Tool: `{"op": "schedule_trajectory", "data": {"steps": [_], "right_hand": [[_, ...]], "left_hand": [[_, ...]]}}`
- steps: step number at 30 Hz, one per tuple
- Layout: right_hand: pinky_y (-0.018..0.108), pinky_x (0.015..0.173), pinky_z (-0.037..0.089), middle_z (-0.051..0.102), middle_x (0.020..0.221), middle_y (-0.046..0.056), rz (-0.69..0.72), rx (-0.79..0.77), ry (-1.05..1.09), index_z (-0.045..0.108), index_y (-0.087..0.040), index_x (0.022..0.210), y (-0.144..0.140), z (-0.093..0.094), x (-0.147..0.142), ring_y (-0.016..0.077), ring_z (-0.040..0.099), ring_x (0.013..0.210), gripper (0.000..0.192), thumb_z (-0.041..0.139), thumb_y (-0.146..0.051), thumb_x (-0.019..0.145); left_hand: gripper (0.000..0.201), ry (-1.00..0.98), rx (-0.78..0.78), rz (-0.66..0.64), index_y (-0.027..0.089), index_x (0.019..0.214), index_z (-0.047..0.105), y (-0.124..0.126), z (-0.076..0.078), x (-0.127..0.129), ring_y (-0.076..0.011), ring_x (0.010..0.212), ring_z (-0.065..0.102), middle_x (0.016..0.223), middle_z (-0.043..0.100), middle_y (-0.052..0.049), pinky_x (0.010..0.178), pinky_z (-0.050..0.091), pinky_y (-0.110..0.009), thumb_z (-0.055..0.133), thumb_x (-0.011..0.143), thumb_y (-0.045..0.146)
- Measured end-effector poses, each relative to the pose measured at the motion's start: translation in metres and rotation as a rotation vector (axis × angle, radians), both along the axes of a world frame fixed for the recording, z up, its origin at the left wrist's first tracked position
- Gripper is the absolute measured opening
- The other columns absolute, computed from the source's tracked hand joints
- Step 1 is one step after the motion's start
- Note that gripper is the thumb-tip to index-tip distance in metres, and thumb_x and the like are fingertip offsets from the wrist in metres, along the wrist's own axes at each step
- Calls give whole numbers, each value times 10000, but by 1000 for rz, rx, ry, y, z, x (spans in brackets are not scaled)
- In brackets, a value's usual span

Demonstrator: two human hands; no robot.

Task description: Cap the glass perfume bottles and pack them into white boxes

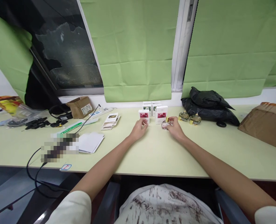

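Between the thumb and fingers of my right hand (175, 128) is a small round perfume bottle (165, 125) with a gold cap, close to the table top. Just behind it stands a white box with a red picture (161, 115). My left hand (139, 128) is loosely curled, with a gap between thumb and fingertips and nothing visible in it. It is right in front of a smaller white box with a red picture (143, 115); whether it touches the box I cannot tell. Two more gold-capped perfume bottles (195, 119) stand to the right of my right hand.
White boxes with green pictures (147, 106) stand at the back. Black plastic packages (205, 104) and a cardboard carton (266, 124) are on the right. Leftward lie folded cards (110, 120), white papers (90, 142), a small brown box (80, 107) and black cables (36, 174) over the table edge.
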State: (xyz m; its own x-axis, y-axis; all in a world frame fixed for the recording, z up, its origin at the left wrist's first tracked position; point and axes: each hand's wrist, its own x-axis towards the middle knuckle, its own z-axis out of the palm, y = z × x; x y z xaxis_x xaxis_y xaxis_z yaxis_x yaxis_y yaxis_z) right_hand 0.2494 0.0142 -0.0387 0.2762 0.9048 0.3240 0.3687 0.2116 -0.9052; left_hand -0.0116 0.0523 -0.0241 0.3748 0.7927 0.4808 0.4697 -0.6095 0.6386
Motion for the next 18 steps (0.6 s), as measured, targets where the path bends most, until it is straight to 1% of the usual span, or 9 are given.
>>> {"op": "schedule_trajectory", "data": {"steps": [3, 6, 10, 13, 15, 18], "right_hand": [[498, 1029, 483, 611, 1267, 105, -6, -7, -27, 430, -263, 1175, -1, 0, 0, 299, 629, 1133, 596, 755, -360, 686], [506, 1052, 483, 599, 1298, 108, 34, 17, -16, 411, -271, 1212, 2, -1, 2, 300, 623, 1171, 650, 766, -376, 677], [511, 1069, 493, 522, 1435, 140, 132, 32, 62, 353, -292, 1328, 9, -2, 6, 312, 587, 1273, 852, 818, -377, 620], [519, 1107, 475, 472, 1514, 155, 192, 27, 145, 321, -299, 1394, 14, -2, 8, 317, 545, 1351, 983, 851, -344, 568], [532, 1100, 484, 500, 1502, 148, 222, 8, 183, 314, -301, 1428, 16, -2, 10, 316, 566, 1334, 1016, 849, -328, 565], [542, 1020, 541, 574, 1436, 135, 248, -34, 222, 306, -301, 1471, 18, -2, 12, 320, 625, 1251, 1044, 841, -314, 575]], "left_hand": [[176, 10, -21, -47, 246, 1162, 555, -2, 1, 0, -205, 1062, 616, 1208, 666, -65, 819, 512, -329, 526, 1014, 337], [215, 22, -35, -78, 254, 1204, 572, -3, 0, 1, -211, 1107, 616, 1253, 666, -65, 842, 528, -335, 533, 1006, 327], [278, 30, -63, -120, 268, 1271, 570, -3, -3, 6, -225, 1178, 608, 1329, 654, -73, 914, 535, -363, 546, 1000, 325], [293, 26, -91, -154, 277, 1285, 571, -4, -5, 10, -243, 1259, 595, 1376, 642, -81, 996, 519, -393, 559, 1001, 350], [279, 44, -105, -168, 276, 1260, 591, -4, -6, 11, -257, 1299, 586, 1376, 648, -86, 1039, 505, -411, 572, 999, 371], [302, 76, -113, -164, 272, 1264, 617, -4, -7, 12, -270, 1280, 605, 1358, 662, -93, 1055, 507, -429, 595, 984, 382]]}}
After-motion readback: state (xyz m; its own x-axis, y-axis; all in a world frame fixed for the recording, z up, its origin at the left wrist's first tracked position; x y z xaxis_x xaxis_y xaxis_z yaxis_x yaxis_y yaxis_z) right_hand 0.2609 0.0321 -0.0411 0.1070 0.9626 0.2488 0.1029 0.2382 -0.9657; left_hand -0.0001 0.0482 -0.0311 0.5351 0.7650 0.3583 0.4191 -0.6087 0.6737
